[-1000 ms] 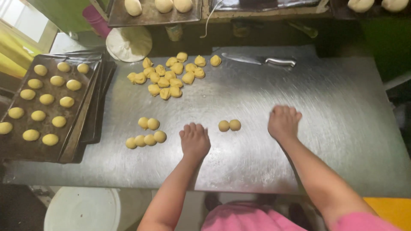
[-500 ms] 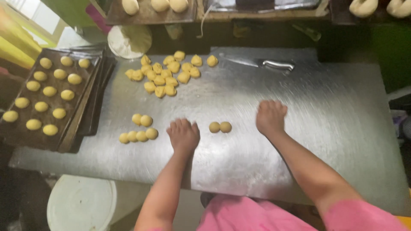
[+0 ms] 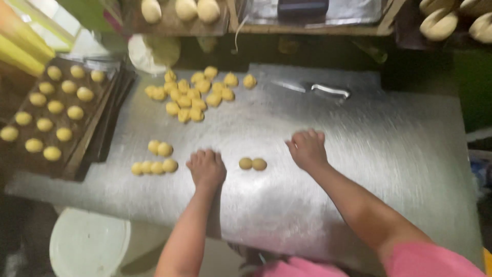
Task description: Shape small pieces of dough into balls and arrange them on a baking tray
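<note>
Both hands were pressed flat on the shiny metal surface (image 3: pixel 359 154), palms down. The left hand (image 3: pixel 206 167) and the right hand (image 3: pixel 307 149) each had a curled grip, but I could not tell if a dough ball was under either one. Two small dough balls (image 3: pixel 252 164) sat side by side between the hands, touching each other. A little group of dough balls (image 3: pixel 155 160) lay just left of the left hand. A bigger pile (image 3: pixel 197 95) sat farther back. A dark tray (image 3: pixel 87 136) with more balls stood at the left.
</note>
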